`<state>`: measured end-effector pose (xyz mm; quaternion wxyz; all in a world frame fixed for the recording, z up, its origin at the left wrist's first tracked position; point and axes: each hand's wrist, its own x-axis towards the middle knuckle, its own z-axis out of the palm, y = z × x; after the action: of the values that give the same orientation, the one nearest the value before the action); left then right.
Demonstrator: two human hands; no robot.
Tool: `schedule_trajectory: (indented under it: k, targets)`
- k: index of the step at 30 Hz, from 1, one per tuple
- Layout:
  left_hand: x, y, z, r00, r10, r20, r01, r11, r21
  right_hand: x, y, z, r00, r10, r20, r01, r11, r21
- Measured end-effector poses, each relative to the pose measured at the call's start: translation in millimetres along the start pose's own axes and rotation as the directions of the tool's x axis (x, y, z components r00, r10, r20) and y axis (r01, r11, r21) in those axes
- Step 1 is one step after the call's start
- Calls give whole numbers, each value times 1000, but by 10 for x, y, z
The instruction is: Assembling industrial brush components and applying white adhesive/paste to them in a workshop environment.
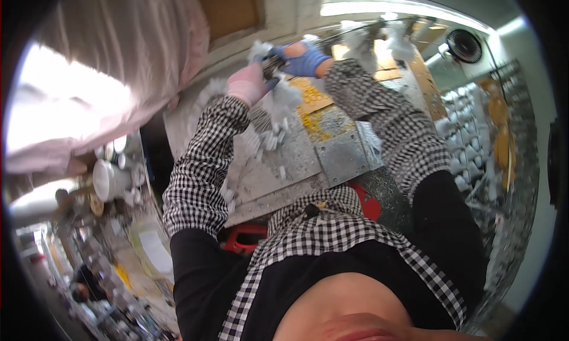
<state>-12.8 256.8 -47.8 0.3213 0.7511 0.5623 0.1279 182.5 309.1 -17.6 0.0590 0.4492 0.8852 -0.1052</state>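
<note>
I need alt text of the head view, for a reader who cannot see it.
The person's pink-gloved left hand and blue-gloved right hand hold a small dark bundle, too blurred to identify, over a cluttered workbench with white scraps, yellow pieces and a grey plate.

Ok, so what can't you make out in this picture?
Head view:
- Dark piece: its full shape, partly covered by the left hand and right hand.
- Yellow rings: details too small.
- Red part: its whole form, partly hidden by the apron.
- Distant person, lower left: activity too small and blurred.
</note>
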Motion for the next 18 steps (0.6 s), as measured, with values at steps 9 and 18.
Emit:
schedule_trajectory:
  k: [9, 18]
  targets:
    - [-82, -834, 389, 991, -54, -121, 65, 994, 83, -347, -259, -258, 933, -33, -358, 34, 999, -3]
    - [-385, -859, 110, 928, 39, -370, -6, 996, 90, -1216, 1934, -583, 499, 856, -134, -336, 334, 881]
